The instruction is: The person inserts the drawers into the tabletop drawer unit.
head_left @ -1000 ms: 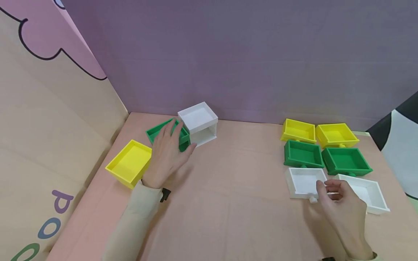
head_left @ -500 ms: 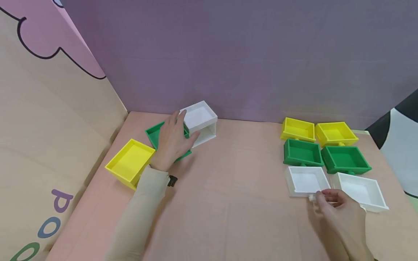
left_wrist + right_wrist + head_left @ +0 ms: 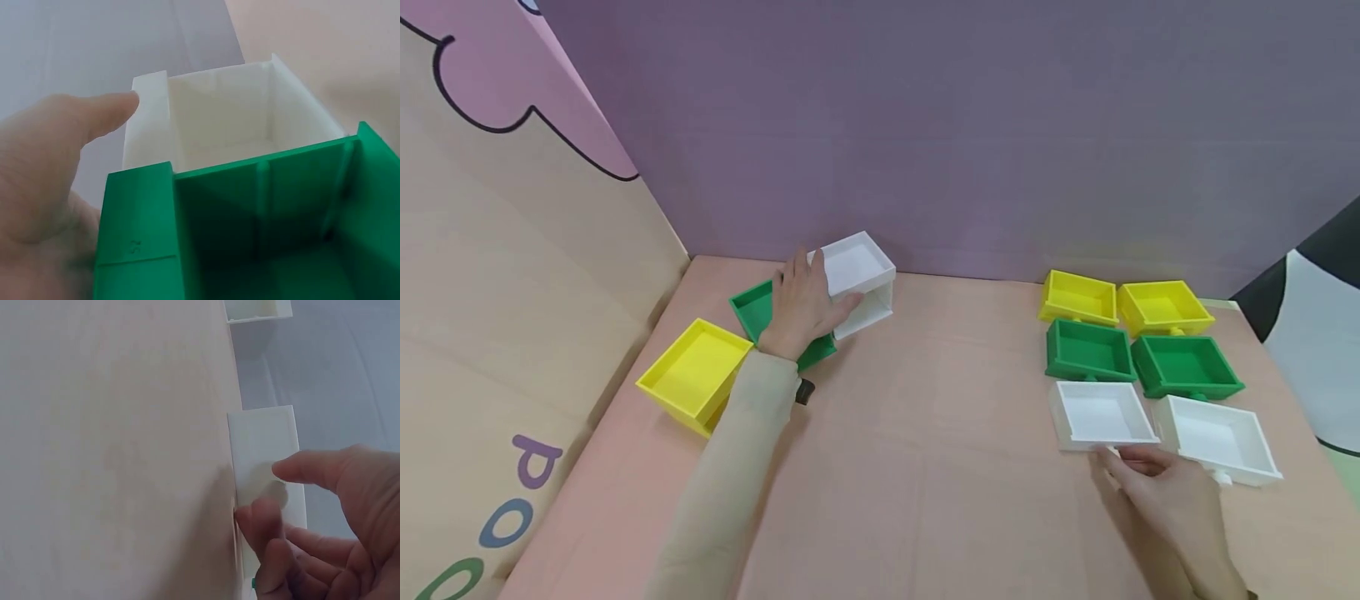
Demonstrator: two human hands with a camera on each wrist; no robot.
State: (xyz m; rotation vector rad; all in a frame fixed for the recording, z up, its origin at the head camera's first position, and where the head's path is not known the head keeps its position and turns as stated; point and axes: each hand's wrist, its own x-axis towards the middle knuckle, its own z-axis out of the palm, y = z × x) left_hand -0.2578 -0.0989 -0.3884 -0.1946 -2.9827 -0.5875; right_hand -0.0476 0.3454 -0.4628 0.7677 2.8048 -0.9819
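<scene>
My left hand reaches over the green casing to the white casing, fingers extended along its left side. The thumb tip lies at the top front strip of the white casing in the left wrist view, beyond the green casing. My right hand is at the front of the nearer-left white drawer. In the right wrist view its thumb and curled fingers close round the round knob on the white drawer front; fingers partly cover the knob.
A yellow casing stands left of my left forearm. Behind the white drawers are two green drawers and two yellow drawers. Another white drawer is right of the one at my hand. A purple wall rises behind the table.
My left hand has moved from the green casing to the white one, and the green casing has shifted slightly. My right hand has come down and left to the drawer's knob.
</scene>
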